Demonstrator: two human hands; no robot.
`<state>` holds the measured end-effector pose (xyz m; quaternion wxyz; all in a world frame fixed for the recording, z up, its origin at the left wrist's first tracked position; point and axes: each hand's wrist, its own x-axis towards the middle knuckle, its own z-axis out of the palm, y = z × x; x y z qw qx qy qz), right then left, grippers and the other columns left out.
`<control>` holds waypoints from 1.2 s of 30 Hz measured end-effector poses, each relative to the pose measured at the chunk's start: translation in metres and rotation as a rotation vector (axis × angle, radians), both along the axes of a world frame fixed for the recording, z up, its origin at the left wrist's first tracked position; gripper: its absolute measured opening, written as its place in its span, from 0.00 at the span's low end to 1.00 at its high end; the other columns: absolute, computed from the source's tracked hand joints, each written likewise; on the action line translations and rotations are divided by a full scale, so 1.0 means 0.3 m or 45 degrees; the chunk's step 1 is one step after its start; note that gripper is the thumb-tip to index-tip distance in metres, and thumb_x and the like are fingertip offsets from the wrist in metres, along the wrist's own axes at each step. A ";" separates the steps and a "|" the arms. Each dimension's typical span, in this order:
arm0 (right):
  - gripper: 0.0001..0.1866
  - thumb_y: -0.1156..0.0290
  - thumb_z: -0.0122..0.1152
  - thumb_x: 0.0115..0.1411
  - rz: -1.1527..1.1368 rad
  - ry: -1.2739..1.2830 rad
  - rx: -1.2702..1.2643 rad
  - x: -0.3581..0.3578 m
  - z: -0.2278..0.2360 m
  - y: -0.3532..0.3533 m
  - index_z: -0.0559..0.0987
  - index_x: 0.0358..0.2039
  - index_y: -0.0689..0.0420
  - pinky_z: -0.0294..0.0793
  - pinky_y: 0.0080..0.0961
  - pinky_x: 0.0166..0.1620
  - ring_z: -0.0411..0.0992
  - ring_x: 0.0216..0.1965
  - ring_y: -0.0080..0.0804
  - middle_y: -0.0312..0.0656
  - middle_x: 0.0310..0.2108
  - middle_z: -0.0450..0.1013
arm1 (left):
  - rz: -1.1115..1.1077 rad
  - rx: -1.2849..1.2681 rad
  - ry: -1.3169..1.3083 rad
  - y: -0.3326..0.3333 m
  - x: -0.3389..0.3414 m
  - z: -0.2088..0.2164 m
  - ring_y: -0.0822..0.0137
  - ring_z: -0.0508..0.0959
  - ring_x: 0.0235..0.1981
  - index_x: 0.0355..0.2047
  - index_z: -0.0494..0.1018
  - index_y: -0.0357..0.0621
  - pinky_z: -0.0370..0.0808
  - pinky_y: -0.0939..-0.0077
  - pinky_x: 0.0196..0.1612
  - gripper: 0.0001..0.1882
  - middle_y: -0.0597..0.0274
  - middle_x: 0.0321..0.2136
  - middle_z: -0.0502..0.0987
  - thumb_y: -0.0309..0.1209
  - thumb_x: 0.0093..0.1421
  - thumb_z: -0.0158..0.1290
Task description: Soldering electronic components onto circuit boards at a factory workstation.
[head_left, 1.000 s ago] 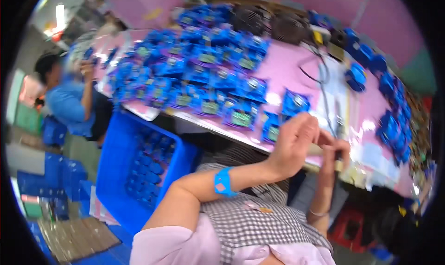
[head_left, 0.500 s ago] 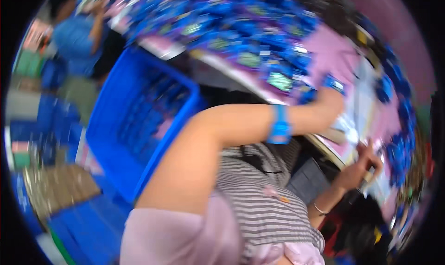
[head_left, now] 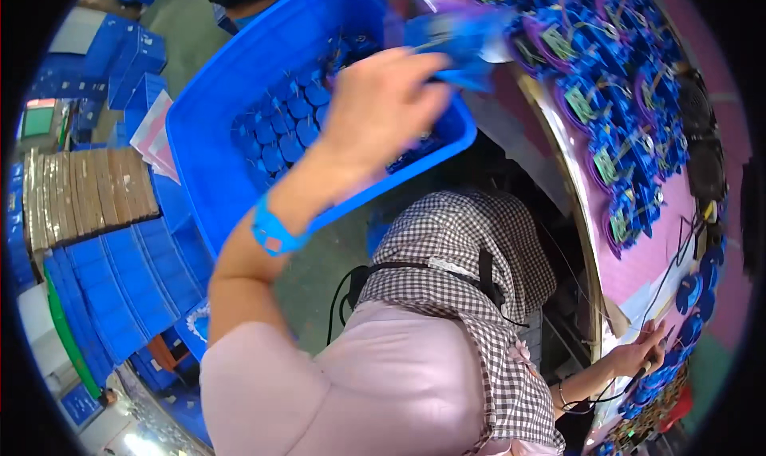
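- Since the earlier frame, the left hand [head_left: 383, 105] has swung from the table edge out over the blue bin [head_left: 215, 145], and the view has tilted further down and left.
- Its fingers are closed on a blue part [head_left: 459, 45] (blurred, so its exact shape cannot be told), held above the bin's right rim, near the table's edge.
- A blue wristband [head_left: 273, 231] sits on that forearm, just below the hand.
- Inside the bin lie rows of round blue discs [head_left: 279, 129], packed close together on its floor.
- Far down at the lower right, the right hand [head_left: 638, 356] rests at the edge of the pink table [head_left: 662, 256]; its fingers curl around something thin and dark, though it is too small to tell what, or how firmly.
- On the table, a crowd of blue parts with small green boards [head_left: 606, 97] spreads along the upper right, touching and overlapping one another.
- A checked apron [head_left: 463, 256] over a pink top fills the middle of the view, with a dark strap across it.
- Left of the bin, on the floor, flat blue trays [head_left: 120, 280] stand stacked on edge, and a row of brownish packs [head_left: 88, 193] lies beside them.
- More blue boxes [head_left: 128, 57] sit at the upper left, well apart from the hands.
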<state>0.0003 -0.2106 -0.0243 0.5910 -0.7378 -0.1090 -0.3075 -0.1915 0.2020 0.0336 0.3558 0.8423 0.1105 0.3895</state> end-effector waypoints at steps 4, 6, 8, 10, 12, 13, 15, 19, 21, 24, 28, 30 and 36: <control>0.09 0.81 0.58 0.59 0.062 0.009 -0.060 0.040 0.012 0.079 0.66 0.29 0.65 0.82 0.38 0.42 0.78 0.36 0.49 0.58 0.37 0.74 | 0.487 0.267 0.798 0.338 -0.462 -0.364 0.47 0.76 0.29 0.30 0.75 0.40 0.74 0.56 0.32 0.08 0.48 0.24 0.74 0.31 0.53 0.55; 0.10 0.80 0.59 0.58 0.045 0.065 -0.112 0.041 0.019 0.103 0.66 0.28 0.64 0.83 0.37 0.42 0.78 0.36 0.49 0.55 0.36 0.75 | 0.341 0.264 1.141 0.359 -0.663 -0.633 0.47 0.77 0.29 0.26 0.74 0.39 0.75 0.55 0.32 0.06 0.47 0.24 0.74 0.30 0.52 0.52; 0.10 0.80 0.59 0.58 0.056 0.057 -0.165 0.043 0.021 0.113 0.66 0.28 0.64 0.83 0.36 0.42 0.78 0.35 0.49 0.52 0.34 0.74 | 0.139 0.202 1.517 0.309 -0.749 -0.848 0.49 0.79 0.29 0.25 0.75 0.40 0.77 0.56 0.31 0.06 0.47 0.25 0.77 0.29 0.50 0.51; 0.10 0.81 0.60 0.58 0.062 0.044 -0.213 0.026 0.041 0.138 0.66 0.27 0.64 0.83 0.36 0.41 0.78 0.34 0.48 0.50 0.32 0.74 | -0.044 0.250 1.581 0.257 -0.770 -0.993 0.52 0.81 0.29 0.22 0.76 0.39 0.78 0.58 0.31 0.06 0.49 0.26 0.79 0.27 0.50 0.51; 0.10 0.82 0.60 0.57 0.024 0.076 -0.289 0.007 0.058 0.182 0.66 0.27 0.64 0.83 0.36 0.42 0.78 0.35 0.48 0.47 0.31 0.72 | -0.132 0.270 1.665 0.199 -0.803 -1.132 0.54 0.81 0.30 0.23 0.77 0.40 0.79 0.60 0.31 0.06 0.51 0.27 0.79 0.26 0.49 0.51; 0.09 0.82 0.60 0.57 0.062 0.029 -0.313 0.015 0.062 0.184 0.66 0.26 0.64 0.83 0.37 0.43 0.78 0.35 0.47 0.45 0.29 0.71 | -0.136 0.255 1.665 0.187 -0.808 -1.181 0.54 0.81 0.30 0.23 0.77 0.40 0.79 0.60 0.31 0.06 0.51 0.27 0.79 0.26 0.49 0.51; 0.08 0.82 0.59 0.57 0.070 0.033 -0.384 0.011 0.049 0.219 0.67 0.27 0.64 0.83 0.37 0.43 0.78 0.35 0.47 0.44 0.30 0.70 | -0.170 0.296 1.612 0.162 -0.844 -1.266 0.57 0.81 0.30 0.23 0.78 0.41 0.79 0.63 0.30 0.05 0.53 0.27 0.80 0.27 0.49 0.52; 0.05 0.83 0.56 0.58 0.128 -0.051 -0.432 -0.012 0.072 0.217 0.68 0.29 0.66 0.83 0.38 0.44 0.77 0.35 0.47 0.43 0.31 0.69 | -0.134 0.293 1.647 0.179 -0.821 -1.391 0.59 0.82 0.28 0.25 0.77 0.40 0.79 0.65 0.27 0.06 0.53 0.27 0.80 0.26 0.53 0.50; 0.04 0.84 0.55 0.59 0.086 -0.026 -0.423 -0.014 0.076 0.253 0.69 0.30 0.66 0.83 0.39 0.44 0.77 0.36 0.48 0.42 0.32 0.68 | -0.080 0.277 1.637 0.185 -0.804 -1.429 0.58 0.82 0.27 0.27 0.76 0.40 0.79 0.64 0.26 0.06 0.53 0.27 0.80 0.27 0.54 0.49; 0.04 0.82 0.52 0.61 -0.055 0.063 -0.360 0.005 0.108 0.242 0.67 0.31 0.66 0.82 0.42 0.46 0.77 0.37 0.50 0.50 0.35 0.70 | 0.045 0.133 1.619 0.202 -0.775 -1.522 0.53 0.82 0.25 0.31 0.74 0.38 0.78 0.57 0.23 0.08 0.48 0.26 0.80 0.27 0.58 0.46; 0.05 0.75 0.55 0.61 -0.227 0.151 -0.457 0.009 0.078 0.069 0.74 0.37 0.62 0.78 0.33 0.38 0.74 0.33 0.37 0.43 0.34 0.72 | -0.434 -0.067 1.552 0.190 -0.722 -1.456 0.45 0.79 0.32 0.44 0.69 0.34 0.76 0.50 0.31 0.14 0.39 0.31 0.77 0.26 0.59 0.45; 0.08 0.68 0.57 0.63 -0.153 0.204 -0.295 -0.021 -0.005 0.242 0.70 0.30 0.57 0.75 0.31 0.42 0.73 0.32 0.30 0.39 0.31 0.72 | -0.292 -0.337 1.384 0.282 -0.955 -1.436 0.42 0.78 0.30 0.47 0.70 0.36 0.74 0.50 0.30 0.20 0.39 0.29 0.77 0.36 0.57 0.52; 0.12 0.83 0.57 0.58 -0.251 -0.164 0.224 -0.144 0.057 0.205 0.63 0.30 0.58 0.78 0.23 0.30 0.78 0.26 0.32 0.53 0.32 0.76 | -0.563 -1.144 1.360 0.312 -0.322 -0.277 0.74 0.72 0.20 0.30 0.77 0.36 0.68 0.83 0.25 0.06 0.62 0.20 0.76 0.27 0.59 0.53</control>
